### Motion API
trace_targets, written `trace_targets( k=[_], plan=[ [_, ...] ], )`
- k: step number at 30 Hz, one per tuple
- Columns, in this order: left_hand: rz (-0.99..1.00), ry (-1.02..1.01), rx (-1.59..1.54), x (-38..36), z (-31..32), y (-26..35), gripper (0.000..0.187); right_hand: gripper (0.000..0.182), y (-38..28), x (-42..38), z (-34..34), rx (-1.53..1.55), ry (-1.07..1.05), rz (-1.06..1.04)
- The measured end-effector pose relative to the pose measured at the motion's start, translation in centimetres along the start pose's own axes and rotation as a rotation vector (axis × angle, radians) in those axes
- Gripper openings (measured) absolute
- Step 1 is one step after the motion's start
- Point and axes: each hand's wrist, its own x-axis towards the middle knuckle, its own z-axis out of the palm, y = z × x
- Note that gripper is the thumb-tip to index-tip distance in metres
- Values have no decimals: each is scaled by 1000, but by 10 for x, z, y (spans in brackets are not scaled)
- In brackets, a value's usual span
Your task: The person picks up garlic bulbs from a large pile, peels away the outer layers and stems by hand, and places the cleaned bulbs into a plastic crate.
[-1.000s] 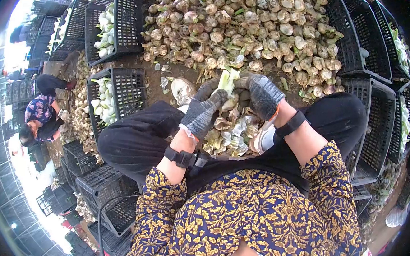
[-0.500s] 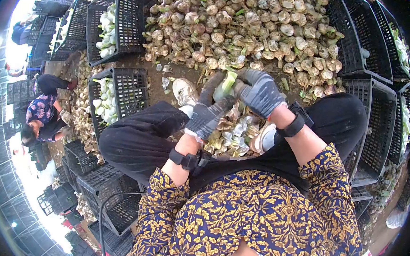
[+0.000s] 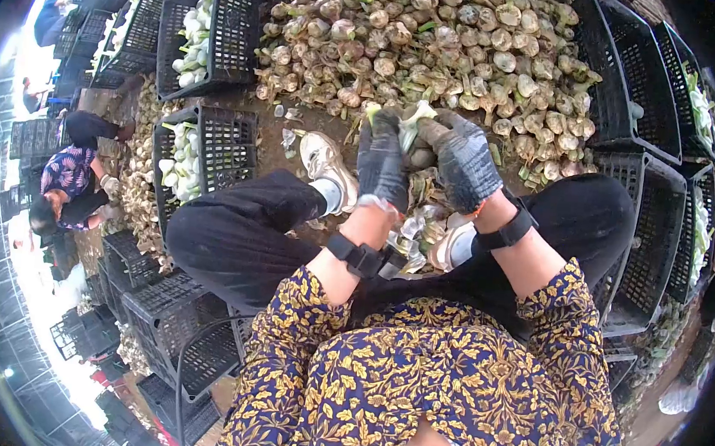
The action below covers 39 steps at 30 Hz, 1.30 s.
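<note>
Both my hands wear grey gloves and meet low in front of the heap. Between them a garlic bulb shows its pale, green-tinged stem pointing up; much of it is hidden by the gloves. My left hand is closed against its left side, fingers pointing away from me. My right hand is curled around its right side, thumb and fingers near the stem. Just beyond lies a large heap of unpeeled garlic bulbs with dirty brown skins. Loose peelings lie on the ground between my feet.
Black crates of cleaned white garlic stand at the left; another crate is behind. More black crates line the right side. A co-worker sits at the far left beside garlic. My shoe rests near the heap.
My left hand has turned more upright and moved slightly right. My right hand has shifted right and down a little. The green stem's position and tilt between the gloves differ.
</note>
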Motion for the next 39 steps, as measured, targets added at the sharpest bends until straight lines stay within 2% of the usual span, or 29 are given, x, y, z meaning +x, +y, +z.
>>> trace_targets(
  k=[1,3,4,6,7,8,10,11,12,13,14,16,17,18,19,20,22,23,24,25,26,28,29,30,32,33,36,37,39],
  plan=[
    [-124,-114,-283,5,2,0,36,22,-3,1,-2,115,-22,23],
    [-179,-178,-367,8,2,4,37,16,-9,0,-3,357,-67,82],
    [-242,-245,-450,9,2,6,39,16,-11,-2,-4,354,-70,80],
    [-302,-292,-413,9,-5,10,41,17,-15,-5,-5,307,-78,95],
    [-376,-377,-376,10,-12,7,42,18,-19,-7,-11,172,-141,99],
    [-450,-462,-335,11,-15,6,42,18,-17,-7,-14,173,-142,100],
    [-521,-144,-383,-6,2,26,38,18,-13,-7,-21,248,-414,41],
    [-474,-95,-411,-4,3,29,38,10,-16,-10,-27,-382,-467,-469],
    [-427,-44,-439,-1,1,33,38,10,-18,-10,-26,-379,-468,-468],
    [-419,-335,-479,11,-18,30,40,10,-20,-10,-25,-486,-525,-764],
    [-493,-368,-627,42,-44,18,50,12,-22,-8,-24,-592,-578,-1065],
    [-366,-217,-551,44,-49,24,47,27,-20,-19,-28,-459,-805,-579],
    [-445,-317,-656,44,-57,31,45,27,-22,-22,-23,-364,-774,-301],
    [-450,-316,-650,38,-51,36,45,27,-23,-25,-17,-261,-735,-19],
    [-366,-188,-579,32,-46,40,44,27,15,-7,-22,-852,-685,-721],
    [-280,-65,-508,29,-42,43,43,26,2,-16,-19,-945,-668,-539],
    [-264,-137,-494,26,-49,43,41,29,-14,-13,-6,-901,-679,-251],
    [-180,-3,-403,26,-48,41,37,29,-3,-6,-6,-902,-677,-246],
    [-96,129,-309,26,-49,40,33,31,20,1,-4,-741,-485,-414],
    [-1,70,-202,25,-54,36,34,33,33,6,-3,-573,-289,-572],
    [-6,69,-200,26,-61,31,34,33,25,7,1,-573,-285,-569],
    [662,-5,847,28,-70,24,34,43,-1,6,10,-149,-312,279],
    [443,-146,500,22,-69,23,32,48,-2,6,8,-138,-312,301],
    [436,-151,500,20,-70,19,32,48,-2,6,8,-136,-306,305],
    [1011,-205,957,16,-70,17,30,49,-1,9,10,-132,-316,331],
    [750,-214,971,10,-63,25,30,47,0,11,11,-174,-316,366],
    [635,-243,800,7,-59,22,30,46,1,11,10,-262,-341,279],
    [571,-215,736,5,-58,23,29,41,-3,7,8,-180,-340,300],
    [661,-227,790,8,-60,22,28,36,-6,5,9,-163,-342,307]
  ],
)
